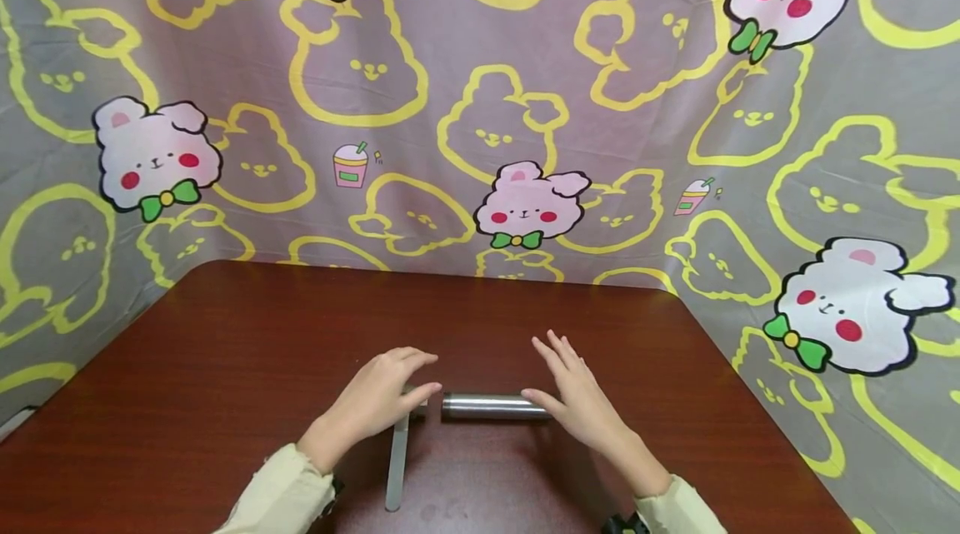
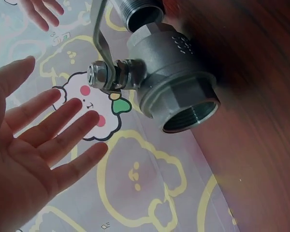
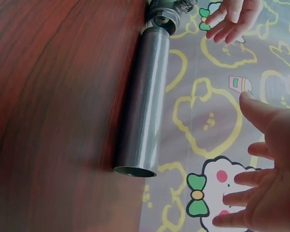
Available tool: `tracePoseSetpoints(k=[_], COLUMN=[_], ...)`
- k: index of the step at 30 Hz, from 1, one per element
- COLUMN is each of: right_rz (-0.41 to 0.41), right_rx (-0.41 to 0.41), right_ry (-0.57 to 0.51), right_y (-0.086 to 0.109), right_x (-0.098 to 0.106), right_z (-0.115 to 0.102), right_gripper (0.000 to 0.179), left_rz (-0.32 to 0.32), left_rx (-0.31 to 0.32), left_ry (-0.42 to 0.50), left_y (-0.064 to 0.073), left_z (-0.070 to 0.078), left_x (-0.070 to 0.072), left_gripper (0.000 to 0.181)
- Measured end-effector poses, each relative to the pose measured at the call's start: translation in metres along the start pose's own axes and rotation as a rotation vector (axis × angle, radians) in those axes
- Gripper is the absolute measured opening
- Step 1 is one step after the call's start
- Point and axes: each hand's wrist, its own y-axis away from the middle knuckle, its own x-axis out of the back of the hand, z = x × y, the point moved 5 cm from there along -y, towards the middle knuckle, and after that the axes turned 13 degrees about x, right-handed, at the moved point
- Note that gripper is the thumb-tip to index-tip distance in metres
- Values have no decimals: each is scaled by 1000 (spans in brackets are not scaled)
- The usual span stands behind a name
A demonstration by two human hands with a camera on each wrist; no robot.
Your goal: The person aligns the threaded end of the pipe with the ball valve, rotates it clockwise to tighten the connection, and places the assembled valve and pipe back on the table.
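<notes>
Currently, left fingers (image 2: 53, 121): extended and spread apart, clear of the valve.
Left hand (image 1: 378, 392): raised over the valve, hiding most of its body in the head view.
Right fingers (image 3: 253, 177): extended and spread apart, thumb held away from the others, clear of the pipe.
Right hand (image 1: 588, 405): raised at the right end of the pipe, covering that end in the head view.
Ball valve (image 2: 169, 72): metal, resting on the table beneath the left hand; hexagonal end with internal thread.
Lever handle (image 1: 397, 467): flat, nut-fastened to the valve stem, directed toward the person.
Steel pipe (image 1: 491, 407): lying crosswise between the hands; externally threaded left end just beside the valve, narrow gap between them.
Table (image 1: 225, 401): reddish-brown, wood-grained, far corners rounded.
Sleeves (image 1: 281, 488): pale, ending at the wrists.
Backdrop cloth (image 1: 517, 42): printed with white rabbits, yellow bear outlines and drink cups, enclosing the rear and both sides.
</notes>
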Motion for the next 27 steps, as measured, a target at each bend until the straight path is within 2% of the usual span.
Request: tracePoseSetpoints(k=[6,16,19,22,25,27], right_rz=[70,128,152,161,137,111], right_rx=[10,71,120,131,92,37], right_ry=[-118,-162,-164,-166,-179,-187], right_y=[-1,1,4,7,8,8], right_x=[3,2,1,0,-2,-2], right_z=[2,4,5,5,8,8], right_gripper=[64,54,54,54,54,53], left_rz=[10,29,-9,-74,-138,-173], left_rx=[0,-27,-14,20,58,81], left_ry=[12,45,42,40,42,42], left_y=[0,-2,-1,-1,1,1], left_z=[-5,-15,-19,-23,-26,-28], left_x=[3,11,11,9,6,4], left_gripper=[33,28,26,25,26,26])
